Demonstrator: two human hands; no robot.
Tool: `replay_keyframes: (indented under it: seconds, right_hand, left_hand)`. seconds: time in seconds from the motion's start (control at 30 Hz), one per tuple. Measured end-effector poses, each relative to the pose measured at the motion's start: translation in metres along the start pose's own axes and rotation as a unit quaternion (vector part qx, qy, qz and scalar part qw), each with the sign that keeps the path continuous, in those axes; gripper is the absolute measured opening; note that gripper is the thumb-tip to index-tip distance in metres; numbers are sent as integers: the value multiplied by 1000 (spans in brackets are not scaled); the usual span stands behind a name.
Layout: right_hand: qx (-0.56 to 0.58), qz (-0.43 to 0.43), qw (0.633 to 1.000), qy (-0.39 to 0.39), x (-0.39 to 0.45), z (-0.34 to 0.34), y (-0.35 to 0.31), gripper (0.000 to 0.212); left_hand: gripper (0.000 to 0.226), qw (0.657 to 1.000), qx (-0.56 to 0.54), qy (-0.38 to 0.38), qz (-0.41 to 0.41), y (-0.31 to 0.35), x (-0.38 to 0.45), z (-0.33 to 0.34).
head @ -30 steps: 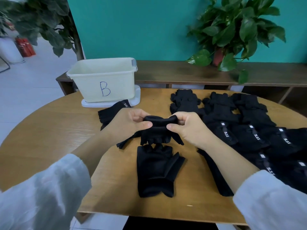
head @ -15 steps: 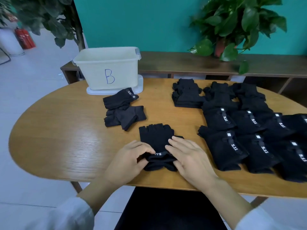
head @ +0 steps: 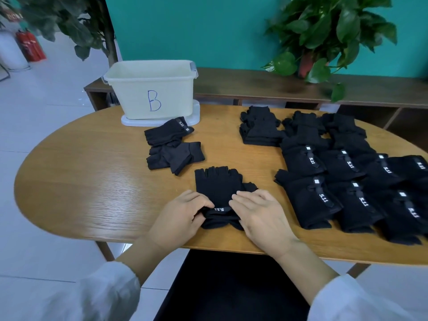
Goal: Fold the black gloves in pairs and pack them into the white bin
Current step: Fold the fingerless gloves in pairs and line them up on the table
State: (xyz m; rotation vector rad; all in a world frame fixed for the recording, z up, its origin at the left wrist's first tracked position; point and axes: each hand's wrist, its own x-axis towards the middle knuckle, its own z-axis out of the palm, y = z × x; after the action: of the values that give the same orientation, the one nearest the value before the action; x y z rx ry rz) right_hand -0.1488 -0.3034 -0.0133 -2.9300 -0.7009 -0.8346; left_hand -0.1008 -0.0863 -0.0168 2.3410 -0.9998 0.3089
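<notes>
A pair of black fingerless gloves (head: 218,185) lies stacked on the wooden table (head: 92,181) near its front edge, fingers pointing away from me. My left hand (head: 183,216) pinches the cuff end at its left side. At the right side of the cuff, my right hand (head: 260,216) lies with straight fingers pressing down. The white bin (head: 132,98), marked B, stands at the back left on its lid. Two folded black glove bundles (head: 170,134) (head: 177,156) lie just in front of it.
Several black gloves (head: 328,181) lie in rows across the right half of the table, with a small stack (head: 260,129) at the back. A low wooden bench (head: 243,84) with a potted plant (head: 328,35) runs behind the table.
A second ago both hands held one glove up above another glove on the table. Now the two gloves lie stacked flat and both hands sit at the cuff end.
</notes>
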Motion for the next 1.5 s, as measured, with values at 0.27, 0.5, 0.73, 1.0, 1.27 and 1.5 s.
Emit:
replay_keyframes:
  seconds: [0.27,0.5,0.73,1.0,1.27,1.5]
  right_hand:
    - [-11,-22,1000,-6,-2,-6,-3,33]
    - [85,31,995,-40,17,-39,3,38]
    - [100,181,976,-68,65,-35,3,35]
    - [125,230,916,-303,46,2,-10,64]
    - [105,229,912,-323,24,0,6,71]
    - [109,235,916,-307,13,-19,17,81]
  left_hand:
    - [36,1000,21,-12,19,-3,0,1]
    - [48,988,-129,-25,-87,6,27,-30]
    - [28,986,-47,-51,-148,18,76,-15]
    - [63,953,132,-195,-188,19,50,24]
    - [82,938,189,-223,-188,11,45,21]
    - [97,948,195,-175,-184,4,25,3]
